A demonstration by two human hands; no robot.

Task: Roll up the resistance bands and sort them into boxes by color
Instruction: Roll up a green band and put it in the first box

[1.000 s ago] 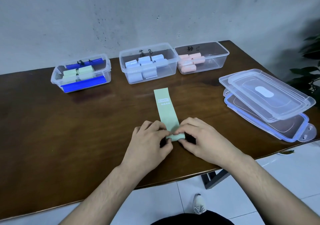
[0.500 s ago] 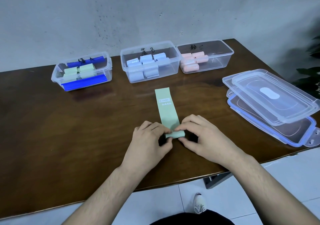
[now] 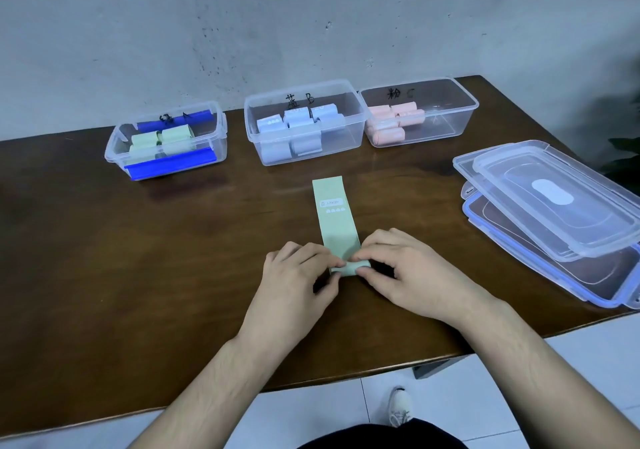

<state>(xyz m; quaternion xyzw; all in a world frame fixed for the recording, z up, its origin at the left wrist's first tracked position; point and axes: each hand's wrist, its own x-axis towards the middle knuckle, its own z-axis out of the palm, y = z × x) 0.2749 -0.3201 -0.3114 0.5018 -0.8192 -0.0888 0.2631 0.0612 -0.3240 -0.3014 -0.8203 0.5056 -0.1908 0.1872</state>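
A pale green resistance band point(image 3: 333, 218) lies flat on the brown table point(image 3: 138, 258), its near end rolled into a small coil. My left hand point(image 3: 298, 282) and my right hand point(image 3: 405, 275) pinch that coil from either side with thumbs and fingertips. At the back stand three clear boxes: the left box point(image 3: 114, 144) holds green rolls, the middle box point(image 3: 349, 126) holds light blue rolls, the right box point(image 3: 453, 113) holds pink rolls.
Stacked clear lids point(image 3: 554, 213), one with a blue rim, lie at the table's right edge. A grey wall rises behind the boxes. White floor tiles and a shoe point(image 3: 398, 410) show below the table's near edge.
The rolled end has thickened slightly and crept a little farther up the band. Both hands stay on the coil; the flat part looks a bit shorter.
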